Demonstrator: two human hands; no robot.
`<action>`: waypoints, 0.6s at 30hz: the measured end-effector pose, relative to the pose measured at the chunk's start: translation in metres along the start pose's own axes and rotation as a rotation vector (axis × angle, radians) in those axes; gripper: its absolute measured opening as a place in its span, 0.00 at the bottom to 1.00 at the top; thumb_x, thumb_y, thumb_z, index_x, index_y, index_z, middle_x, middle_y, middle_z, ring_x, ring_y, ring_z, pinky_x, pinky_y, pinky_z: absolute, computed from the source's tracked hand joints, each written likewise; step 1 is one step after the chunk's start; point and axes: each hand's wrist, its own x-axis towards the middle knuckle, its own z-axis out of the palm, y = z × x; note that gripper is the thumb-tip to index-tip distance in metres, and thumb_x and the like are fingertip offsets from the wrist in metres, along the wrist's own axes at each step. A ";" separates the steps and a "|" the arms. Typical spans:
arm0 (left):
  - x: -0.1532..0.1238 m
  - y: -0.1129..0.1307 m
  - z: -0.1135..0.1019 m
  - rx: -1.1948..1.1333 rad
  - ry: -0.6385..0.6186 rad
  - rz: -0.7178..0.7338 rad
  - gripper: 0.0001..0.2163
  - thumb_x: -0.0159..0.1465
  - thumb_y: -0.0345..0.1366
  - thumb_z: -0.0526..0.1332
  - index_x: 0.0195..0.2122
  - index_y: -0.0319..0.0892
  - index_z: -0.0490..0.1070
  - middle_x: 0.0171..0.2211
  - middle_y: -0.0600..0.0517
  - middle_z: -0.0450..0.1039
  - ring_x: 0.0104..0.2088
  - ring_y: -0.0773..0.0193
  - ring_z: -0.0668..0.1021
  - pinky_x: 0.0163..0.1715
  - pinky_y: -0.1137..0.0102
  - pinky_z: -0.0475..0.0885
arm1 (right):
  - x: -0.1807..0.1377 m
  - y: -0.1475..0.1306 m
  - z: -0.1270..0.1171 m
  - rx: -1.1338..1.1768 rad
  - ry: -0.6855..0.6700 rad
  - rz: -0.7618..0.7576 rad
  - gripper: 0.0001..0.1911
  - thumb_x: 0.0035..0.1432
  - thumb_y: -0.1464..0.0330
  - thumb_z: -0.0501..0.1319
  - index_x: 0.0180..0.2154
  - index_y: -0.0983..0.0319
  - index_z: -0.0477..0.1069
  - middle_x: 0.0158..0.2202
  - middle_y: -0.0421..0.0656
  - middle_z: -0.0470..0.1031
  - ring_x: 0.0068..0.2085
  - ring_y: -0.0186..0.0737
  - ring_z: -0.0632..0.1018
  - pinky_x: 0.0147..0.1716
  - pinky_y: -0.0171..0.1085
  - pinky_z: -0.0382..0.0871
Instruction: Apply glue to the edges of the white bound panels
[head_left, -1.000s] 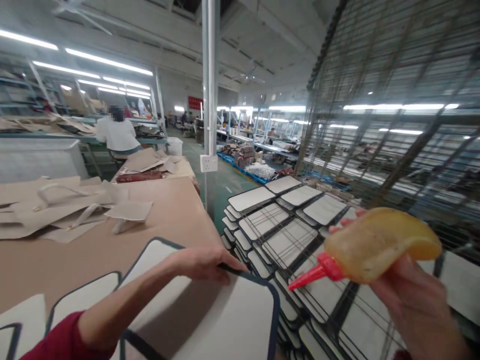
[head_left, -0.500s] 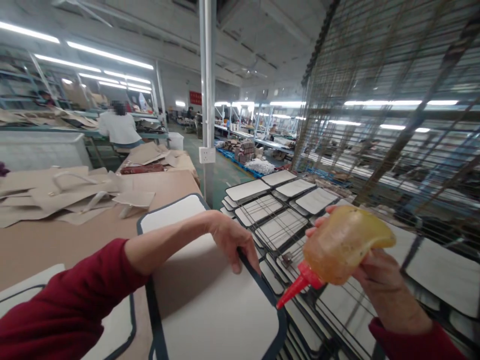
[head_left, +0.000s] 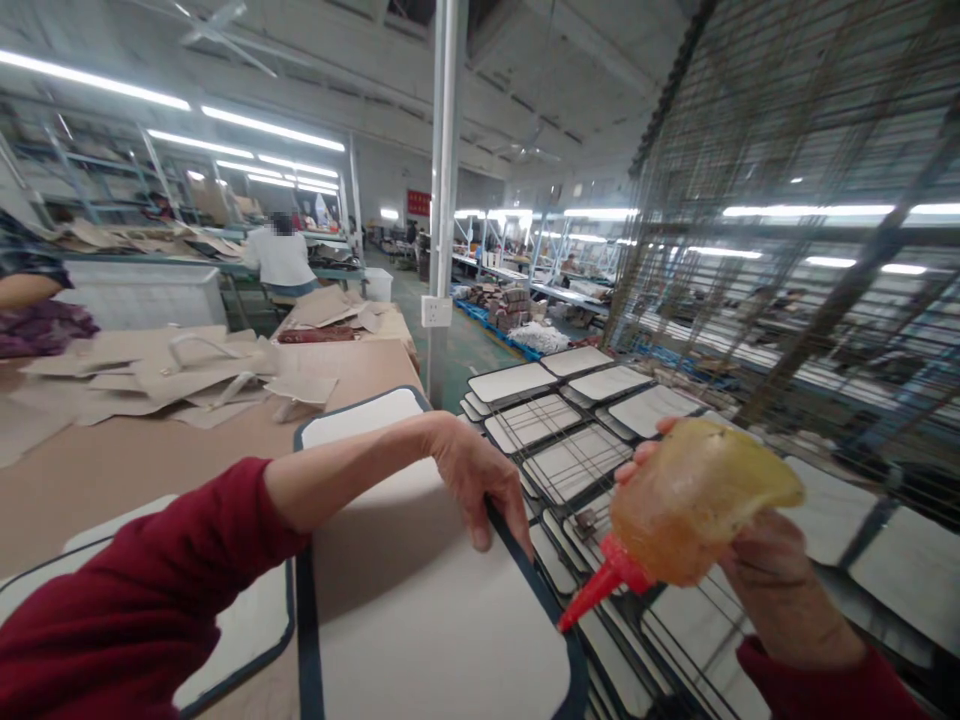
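1. Squeeze bottle [head_left: 694,505]: soft, amber, translucent, w/ red cone nozzle [head_left: 596,597]. Panel [head_left: 420,590]: flat, white, rounded corners, dark edging.
2. Vs 0.5 s ago: little changed; bottle sits a bit lower.
3. My right hand [head_left: 757,570] wraps the bottle, nozzle tip just off panel's right edge; my left hand [head_left: 480,480] presses fingertips on that edge, holding nothing.

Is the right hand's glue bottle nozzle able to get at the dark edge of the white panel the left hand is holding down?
Probably yes. The red nozzle of the glue bottle hangs right beside the white panel, nothing between; the left hand sits farther up the edge.
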 end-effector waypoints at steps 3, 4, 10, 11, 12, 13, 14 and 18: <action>-0.004 -0.001 0.002 0.022 0.001 0.015 0.18 0.51 0.35 0.72 0.42 0.32 0.81 0.38 0.50 0.81 0.53 0.52 0.76 0.55 0.72 0.66 | -0.001 0.001 0.001 -0.005 -0.019 -0.012 0.33 0.37 0.58 0.74 0.50 0.51 0.74 0.41 0.45 0.78 0.42 0.51 0.79 0.42 0.48 0.74; -0.006 -0.001 0.002 0.023 0.007 0.020 0.17 0.51 0.35 0.72 0.42 0.32 0.81 0.38 0.50 0.81 0.52 0.52 0.76 0.55 0.72 0.66 | -0.001 0.001 0.002 -0.012 -0.037 -0.016 0.34 0.37 0.58 0.75 0.49 0.51 0.74 0.41 0.46 0.78 0.41 0.52 0.79 0.40 0.49 0.74; -0.011 -0.003 0.004 0.013 0.040 0.025 0.18 0.51 0.32 0.72 0.44 0.33 0.81 0.37 0.52 0.81 0.51 0.52 0.77 0.53 0.72 0.67 | -0.002 -0.001 0.011 -0.050 0.147 -0.018 0.36 0.29 0.57 0.77 0.46 0.52 0.76 0.40 0.46 0.78 0.40 0.55 0.79 0.38 0.52 0.75; -0.012 -0.004 0.004 0.008 0.045 0.023 0.18 0.51 0.31 0.72 0.44 0.33 0.80 0.38 0.52 0.81 0.51 0.52 0.77 0.53 0.72 0.67 | -0.002 -0.001 0.011 -0.054 0.151 -0.021 0.37 0.29 0.57 0.77 0.47 0.52 0.76 0.40 0.47 0.78 0.40 0.55 0.79 0.39 0.52 0.75; -0.013 -0.005 0.004 0.003 0.051 0.020 0.18 0.51 0.31 0.72 0.45 0.33 0.80 0.38 0.52 0.81 0.51 0.53 0.77 0.54 0.73 0.67 | -0.003 0.000 0.010 -0.057 0.136 -0.026 0.38 0.29 0.58 0.77 0.47 0.52 0.75 0.40 0.48 0.78 0.40 0.55 0.79 0.39 0.52 0.75; -0.015 -0.006 0.004 -0.001 0.059 0.018 0.19 0.51 0.30 0.72 0.45 0.33 0.80 0.38 0.53 0.81 0.51 0.53 0.77 0.54 0.73 0.67 | -0.003 0.001 0.007 -0.056 0.113 -0.027 0.38 0.29 0.58 0.77 0.47 0.53 0.75 0.39 0.48 0.78 0.40 0.56 0.79 0.39 0.53 0.75; -0.016 -0.007 0.004 -0.003 0.069 0.017 0.19 0.51 0.30 0.72 0.45 0.33 0.80 0.39 0.52 0.81 0.51 0.53 0.77 0.54 0.73 0.67 | -0.004 0.002 0.005 -0.053 0.094 -0.027 0.38 0.29 0.58 0.77 0.48 0.52 0.75 0.40 0.48 0.78 0.40 0.57 0.80 0.39 0.54 0.75; -0.024 -0.013 0.002 -0.013 0.094 0.015 0.22 0.52 0.30 0.71 0.49 0.31 0.78 0.41 0.50 0.81 0.51 0.52 0.77 0.52 0.73 0.68 | -0.005 0.004 -0.001 -0.069 0.097 -0.060 0.36 0.33 0.58 0.77 0.49 0.52 0.74 0.42 0.48 0.78 0.42 0.58 0.80 0.40 0.55 0.75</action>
